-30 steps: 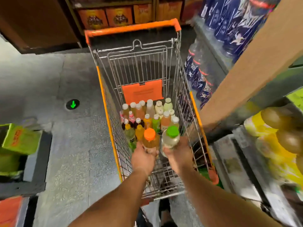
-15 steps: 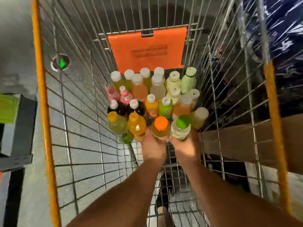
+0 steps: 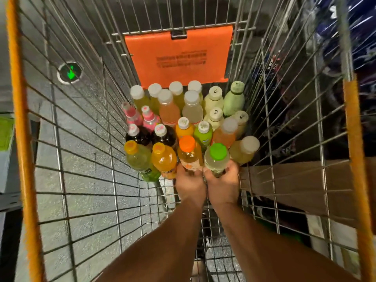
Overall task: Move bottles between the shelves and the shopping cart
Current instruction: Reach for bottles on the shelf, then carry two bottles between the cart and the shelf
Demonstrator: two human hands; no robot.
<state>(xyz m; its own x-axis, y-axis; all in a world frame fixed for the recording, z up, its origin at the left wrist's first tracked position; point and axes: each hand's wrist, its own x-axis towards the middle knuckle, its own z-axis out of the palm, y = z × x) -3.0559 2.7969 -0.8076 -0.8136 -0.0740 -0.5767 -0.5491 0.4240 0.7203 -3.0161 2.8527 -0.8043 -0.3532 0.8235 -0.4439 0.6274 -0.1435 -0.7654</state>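
No text is legible. The orange plastic placard (image 3: 177, 55) on the far wire wall of the shopping cart carries several lines of dark print, too blurred to read. The round black floor marker (image 3: 70, 72) shows a green arrow. The bottle labels and cap markings are too small to read

We see a cart (image 3: 114, 127) of bare metal wire, dull silver, its top rails sleeved in smooth orange plastic. The flap (image 3: 179, 58) at its far end is matt orange plastic with dark print. The bottles (image 3: 191, 110) are clear, glossy plastic with matt plastic caps; two pale ones (image 3: 234, 98) look opaque and satin. The floor (image 3: 85, 110) is grey, rough and speckled, like concrete. The board (image 3: 305, 180) at right looks like matt brown cardboard.
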